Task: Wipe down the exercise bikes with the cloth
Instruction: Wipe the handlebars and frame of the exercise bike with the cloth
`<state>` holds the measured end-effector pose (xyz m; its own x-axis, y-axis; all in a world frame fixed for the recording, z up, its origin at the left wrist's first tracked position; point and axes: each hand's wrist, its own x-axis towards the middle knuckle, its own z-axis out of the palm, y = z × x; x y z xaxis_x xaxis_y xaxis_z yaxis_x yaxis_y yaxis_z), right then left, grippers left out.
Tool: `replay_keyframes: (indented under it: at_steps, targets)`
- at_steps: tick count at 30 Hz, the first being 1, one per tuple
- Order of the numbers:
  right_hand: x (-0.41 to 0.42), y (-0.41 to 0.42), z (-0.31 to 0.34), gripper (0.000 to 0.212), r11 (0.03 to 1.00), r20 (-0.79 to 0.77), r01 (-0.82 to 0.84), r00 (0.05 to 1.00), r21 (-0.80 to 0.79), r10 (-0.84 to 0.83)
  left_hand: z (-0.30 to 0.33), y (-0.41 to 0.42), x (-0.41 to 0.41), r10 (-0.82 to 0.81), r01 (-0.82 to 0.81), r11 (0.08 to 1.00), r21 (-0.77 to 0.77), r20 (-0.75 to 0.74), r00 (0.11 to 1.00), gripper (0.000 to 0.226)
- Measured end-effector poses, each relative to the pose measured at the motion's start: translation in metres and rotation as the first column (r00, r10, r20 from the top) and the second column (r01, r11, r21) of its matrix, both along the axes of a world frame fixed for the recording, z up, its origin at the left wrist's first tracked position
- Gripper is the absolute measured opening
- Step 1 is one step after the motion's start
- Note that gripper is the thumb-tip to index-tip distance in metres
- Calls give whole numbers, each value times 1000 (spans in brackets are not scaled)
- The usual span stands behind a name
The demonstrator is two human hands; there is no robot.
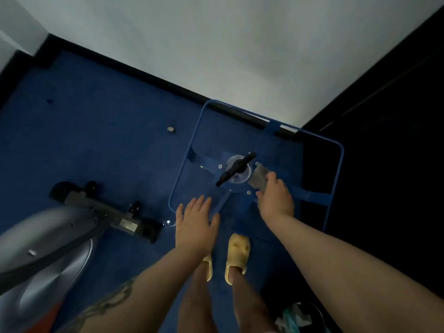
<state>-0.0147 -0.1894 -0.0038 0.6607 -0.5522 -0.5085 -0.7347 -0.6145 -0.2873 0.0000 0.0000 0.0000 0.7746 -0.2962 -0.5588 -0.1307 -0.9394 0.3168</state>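
My right hand point(275, 199) grips a small grey cloth point(259, 177) and presses it on the blue centre plate of a blue-framed machine point(337, 150), just right of its black crank handle point(236, 168). My left hand point(195, 222) hovers flat, fingers spread, holding nothing, over the frame's near left corner. A grey exercise bike point(45, 239) fills the lower left, its black-capped base bar point(108, 212) resting on the blue carpet.
A white wall with a black skirting runs diagonally behind the frame. A small metal nut point(170, 130) lies on the carpet. My feet in yellow slippers point(236, 254) stand below the frame. A dark bin with a bag point(298, 317) sits at the bottom right.
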Motion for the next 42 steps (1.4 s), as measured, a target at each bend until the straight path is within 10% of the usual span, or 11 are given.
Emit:
replay_keyframes:
  at_steps: [13, 21, 35, 42]
  targets:
    - [-52, -21, 102, 27, 916, 324, 301, 867, 267, -379, 105, 34, 37, 88, -57, 976, -209, 143, 986, 53]
    - [-20, 20, 211, 23, 970, 691, -129, 721, 206, -51, 222, 82, 19, 358, -261, 924, -280, 390, 849, 56]
    - [-11, 238, 337, 27, 639, 880, -732, 440, 235, 181, 379, 237, -104, 676, -404, 729, -553, 674, 298, 55]
    - [-56, 340, 378, 28, 593, 928, -764, 364, 254, 73, 401, 334, -177, 698, -457, 700, -549, 662, 274, 53]
